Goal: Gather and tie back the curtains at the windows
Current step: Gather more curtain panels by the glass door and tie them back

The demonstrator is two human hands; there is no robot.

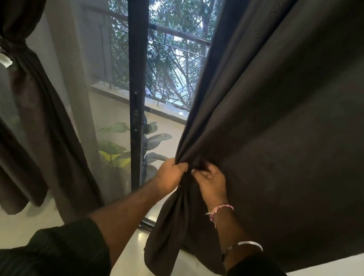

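Both hands are bunched into the same fold of the dark right-hand curtain, low on its inner edge. The left hand has its fingers curled tight round the gathered cloth, squeezing it into a narrow neck. The right hand sits just beside it, knuckle to knuckle, its fingers tucked into the fabric and pinching it from the other side. Below the grip a twisted tail of cloth hangs loose toward the floor; above the grip the folds fan upward and outward. To the right of the grip most of the panel is spread wide and flat, so only the inner edge looks properly collected.

Well off to the left of the grip, the other curtain is already cinched at its waist by a dark tie-back, with a pale tag showing at the knot. That one I would call finished.

So the job seems roughly half done. I can see no band or cord in either hand here, so I cannot tell whether they are knotting the cloth on itself. What remains, by my reckoning, is drawing in the rest of this panel and fastening it. Between the curtains, beyond the grip, the window frame and a leafy plant show.
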